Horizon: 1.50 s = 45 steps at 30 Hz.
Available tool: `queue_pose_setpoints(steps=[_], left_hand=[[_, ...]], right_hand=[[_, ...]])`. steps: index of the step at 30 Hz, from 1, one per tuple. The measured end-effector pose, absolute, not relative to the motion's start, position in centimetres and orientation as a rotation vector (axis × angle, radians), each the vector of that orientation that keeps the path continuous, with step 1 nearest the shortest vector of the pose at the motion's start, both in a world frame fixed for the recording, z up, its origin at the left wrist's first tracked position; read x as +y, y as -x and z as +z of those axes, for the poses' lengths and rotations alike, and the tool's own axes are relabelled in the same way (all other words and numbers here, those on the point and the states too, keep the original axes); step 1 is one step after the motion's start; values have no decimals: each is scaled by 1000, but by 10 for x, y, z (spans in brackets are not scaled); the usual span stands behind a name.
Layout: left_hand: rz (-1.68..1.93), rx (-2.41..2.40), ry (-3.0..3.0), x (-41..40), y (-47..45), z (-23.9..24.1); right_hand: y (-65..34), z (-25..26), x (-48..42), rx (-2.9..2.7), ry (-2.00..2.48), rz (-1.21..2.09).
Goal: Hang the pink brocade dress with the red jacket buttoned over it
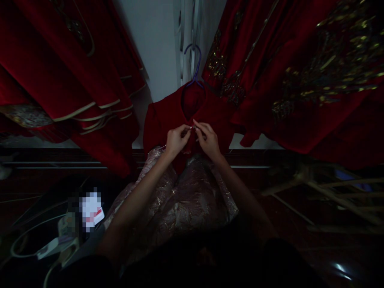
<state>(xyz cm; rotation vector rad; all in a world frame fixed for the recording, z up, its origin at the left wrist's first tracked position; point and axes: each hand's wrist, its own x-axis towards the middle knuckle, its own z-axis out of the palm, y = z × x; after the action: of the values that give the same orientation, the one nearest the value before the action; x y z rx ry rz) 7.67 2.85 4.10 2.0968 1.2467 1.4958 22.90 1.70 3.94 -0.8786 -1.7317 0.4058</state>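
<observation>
A red garment with a V-shaped neckline hangs on a purple hanger in front of me. Just below the point of the neckline is a small shiny clasp-like piece, too small and dim to make out fully. My left hand pinches its left side between thumb and fingertips. On the other side, my right hand has thumb and forefinger closed at the piece, the other fingers loosely bent. Pale pink, glittery fabric lies below the hands, over my lap.
Red garments with pale trim hang at left. More red garments with gold sequins hang at right. A bright, partly blurred device and a cable are at lower left. At right stands a wooden frame, dimly lit.
</observation>
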Motion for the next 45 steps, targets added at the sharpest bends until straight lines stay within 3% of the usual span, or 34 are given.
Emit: queue_pose_setpoints(steps=[12, 45], left_hand=[[1046, 1198, -2677, 32, -59, 83], [818, 1224, -3047, 44, -65, 88]], right_hand=[[-235, 48, 30, -1685, 825, 471], [-239, 50, 40, -1699, 787, 514]])
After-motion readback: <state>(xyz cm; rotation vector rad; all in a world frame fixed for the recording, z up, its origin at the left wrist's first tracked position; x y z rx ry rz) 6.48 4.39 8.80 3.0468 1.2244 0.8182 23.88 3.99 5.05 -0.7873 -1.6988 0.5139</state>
